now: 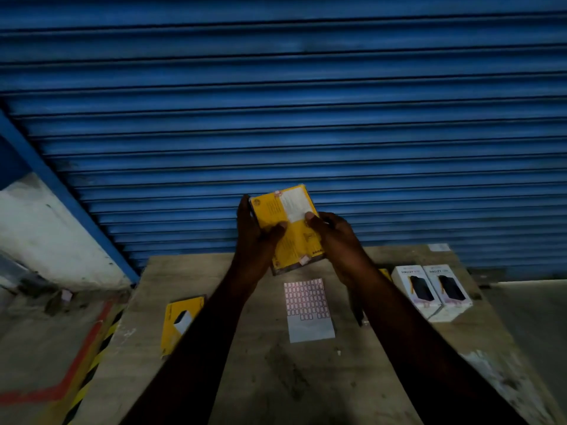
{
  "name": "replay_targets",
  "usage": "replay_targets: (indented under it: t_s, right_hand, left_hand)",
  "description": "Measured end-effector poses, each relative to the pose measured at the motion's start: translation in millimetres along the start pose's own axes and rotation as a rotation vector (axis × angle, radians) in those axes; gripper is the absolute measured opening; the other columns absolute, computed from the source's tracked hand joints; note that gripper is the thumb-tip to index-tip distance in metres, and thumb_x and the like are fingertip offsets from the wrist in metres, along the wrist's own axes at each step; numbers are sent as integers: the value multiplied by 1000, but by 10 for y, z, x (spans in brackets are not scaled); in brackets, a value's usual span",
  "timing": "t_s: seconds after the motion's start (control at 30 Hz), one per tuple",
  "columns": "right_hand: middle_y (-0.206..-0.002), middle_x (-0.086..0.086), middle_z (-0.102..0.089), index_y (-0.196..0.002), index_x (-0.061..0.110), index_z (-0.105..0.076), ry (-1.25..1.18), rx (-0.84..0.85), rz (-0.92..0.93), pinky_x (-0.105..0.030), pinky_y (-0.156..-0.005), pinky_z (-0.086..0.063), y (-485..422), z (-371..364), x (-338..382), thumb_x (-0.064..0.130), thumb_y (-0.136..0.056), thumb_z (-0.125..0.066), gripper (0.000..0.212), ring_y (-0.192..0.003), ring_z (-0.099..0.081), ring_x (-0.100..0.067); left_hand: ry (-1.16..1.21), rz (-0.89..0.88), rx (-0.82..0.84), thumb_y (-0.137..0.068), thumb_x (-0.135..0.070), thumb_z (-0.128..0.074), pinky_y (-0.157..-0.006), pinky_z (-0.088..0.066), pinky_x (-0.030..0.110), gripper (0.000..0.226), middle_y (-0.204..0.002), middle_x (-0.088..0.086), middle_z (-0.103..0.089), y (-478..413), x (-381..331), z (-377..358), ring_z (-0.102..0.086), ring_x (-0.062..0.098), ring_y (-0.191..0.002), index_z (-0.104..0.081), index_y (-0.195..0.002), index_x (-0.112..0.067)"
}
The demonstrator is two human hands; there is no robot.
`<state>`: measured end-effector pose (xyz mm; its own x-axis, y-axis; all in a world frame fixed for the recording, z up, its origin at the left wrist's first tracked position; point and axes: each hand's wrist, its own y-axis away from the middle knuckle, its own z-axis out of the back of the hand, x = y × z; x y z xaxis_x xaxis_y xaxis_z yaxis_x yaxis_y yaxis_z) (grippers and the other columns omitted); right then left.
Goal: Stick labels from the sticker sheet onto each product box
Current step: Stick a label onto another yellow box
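The left hand (256, 240) and right hand (336, 237) are raised together in front of the person, both gripping one yellow product box (296, 240). The left hand's fingers curl round the box's left edge, with the thumb lying across its face. The right hand holds the right edge, its thumb tip pressing near the lower corner of a white label (294, 204) on the box's upper half. The box is tilted, its printed face towards the camera, and is held clear above the surface (260, 363).

Directly below the hands, between the two forearms, the sticker sheet (308, 308) lies flat on the surface, with rows of small labels on its upper part and a blank strip at its near end. To the left of the left forearm a second yellow box (181, 320) lies flat. To the right, well apart from the sheet, two white boxes (432, 289) stand side by side, touching. Behind the surface is a blue roller shutter (276, 102). Red tape and yellow-black striped tape (92, 342) mark the floor on the left.
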<state>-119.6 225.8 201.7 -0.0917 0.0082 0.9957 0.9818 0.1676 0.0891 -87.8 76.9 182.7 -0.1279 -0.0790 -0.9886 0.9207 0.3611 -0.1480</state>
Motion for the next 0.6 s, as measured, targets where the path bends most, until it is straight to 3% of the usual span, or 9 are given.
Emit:
replay_targets:
  t_s: [0.1, 0.2, 0.27, 0.33, 0.47, 0.6]
  right_hand:
    - [-105, -15, -71, -101, 14, -65, -65, -58, -28, -52, -90, -54, -69, 28, 32, 29, -94, -61, 16, -98, -68, -34]
    - [-100, -10, -72, -106, 13, -64, -121, -86, -73, -48, -89, -56, -110, 61, 35, 28, -96, -58, 19, -95, -70, -28]
    - [-98, -10, -71, -111, 9, -62, -166, -109, -140, -42, -81, -58, -128, 101, 67, 28, -97, -57, 24, -91, -70, -27]
    - [-98, -14, -72, -112, 7, -62, -181, -123, -204, -39, -76, -57, -152, 155, 84, 27, -96, -57, 26, -89, -70, -29]
    - [-102, -17, -72, -117, 4, -62, -188, -76, -252, -43, -83, -57, -155, 219, 89, 24, -94, -60, 30, -90, -70, -30]
    - [-93, -17, -73, -108, 1, -64, -330, 36, -263, -35, -71, -60, -114, 302, 151, 17, -96, -53, 22, -79, -71, -25]
  left_hand:
    - [-25, -13, 68, -86, -20, -70, -91, -55, 34, 89, -156, 7, -26, 26, 5, -22, -42, 26, -135, -10, -146, -44]
    - [-263, -246, 170, -87, -33, -68, -108, -42, 41, 76, -162, 0, -1, 40, 10, 35, -17, 20, -147, -20, -145, -42]
    - [-412, -375, 289, -86, -31, -69, -108, -36, 20, 72, -161, -7, 13, 83, -42, 57, -7, 10, -147, -30, -146, -28]
    - [-495, -485, 358, -82, -28, -73, -105, -30, 7, 71, -161, -8, 7, 110, -79, 58, -9, 2, -147, -38, -143, -16]
    - [-575, -610, 314, -78, -20, -79, -112, -33, 22, 60, -160, 4, -19, 89, -88, 57, -26, 19, -145, -51, -131, -16]
    - [-538, -577, 288, -75, -22, -81, -104, -42, 20, 64, -145, -3, -44, 76, -183, 43, -47, 4, -126, -52, -132, -14]
